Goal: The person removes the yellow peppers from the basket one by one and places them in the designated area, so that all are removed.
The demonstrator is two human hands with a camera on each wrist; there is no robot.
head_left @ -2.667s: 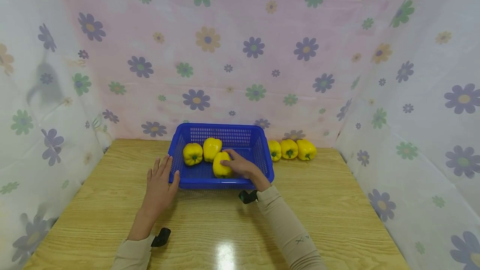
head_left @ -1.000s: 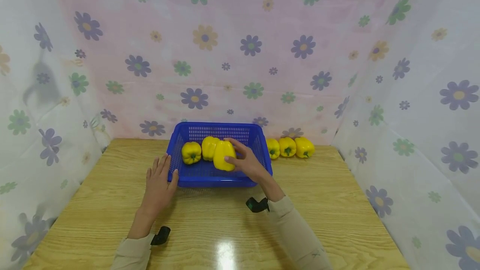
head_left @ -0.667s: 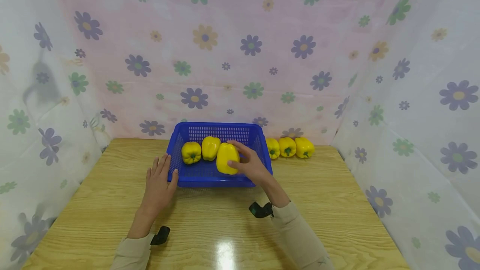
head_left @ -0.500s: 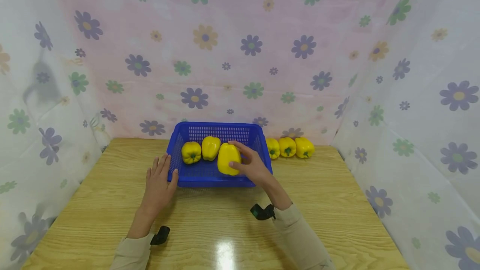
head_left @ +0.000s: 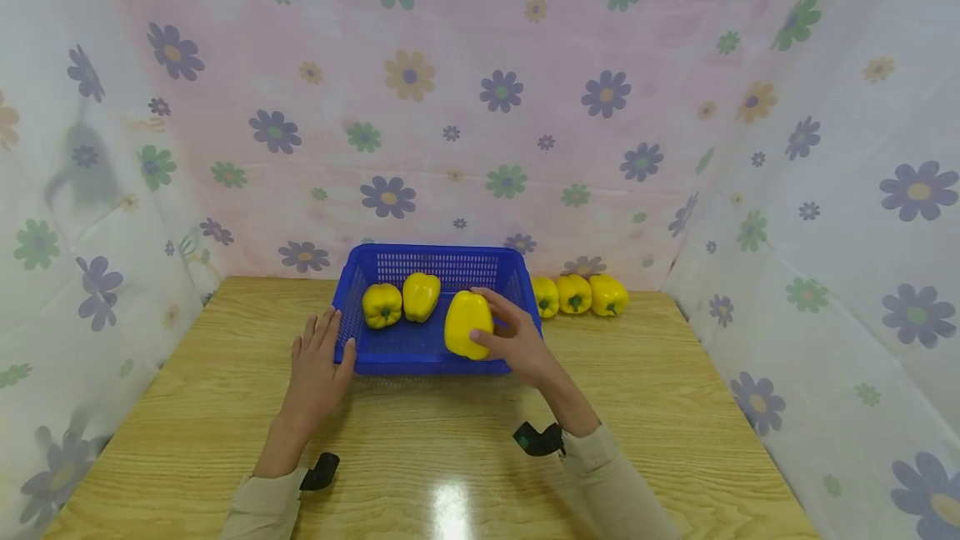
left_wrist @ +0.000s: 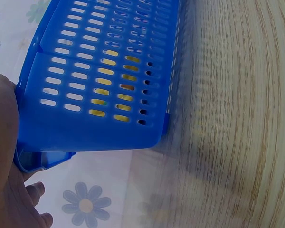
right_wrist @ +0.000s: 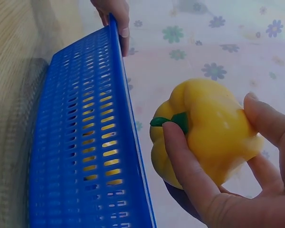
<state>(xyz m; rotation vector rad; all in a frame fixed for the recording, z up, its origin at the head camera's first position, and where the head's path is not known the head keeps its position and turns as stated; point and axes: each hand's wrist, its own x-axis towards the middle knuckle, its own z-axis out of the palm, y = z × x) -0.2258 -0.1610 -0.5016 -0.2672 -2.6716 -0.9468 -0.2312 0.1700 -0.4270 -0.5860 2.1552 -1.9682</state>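
Note:
My right hand [head_left: 525,349] grips a yellow bell pepper [head_left: 468,325] above the front right part of the blue plastic basket [head_left: 431,367]. In the right wrist view, fingers and thumb curl round this bell pepper [right_wrist: 216,126], and its green stem [right_wrist: 173,121] shows beside one finger. It is raised above the basket's rim there. My left hand [head_left: 317,372] rests on the basket's left rim with its fingers straight. Inside the basket, two more yellow bell peppers, one at the left [head_left: 382,307] and one near the middle [head_left: 422,297], stand side by side.
To the right of the basket, three yellow bell peppers [head_left: 575,294] sit in a row on the wooden table [head_left: 405,457], close to the back. Flower-patterned cloth [head_left: 457,90] encloses the table at the back and both sides.
My right hand has lifted the held bell pepper off the basket floor and carried it to the right, away from the other two, then slightly toward me. The left hand has stayed put.

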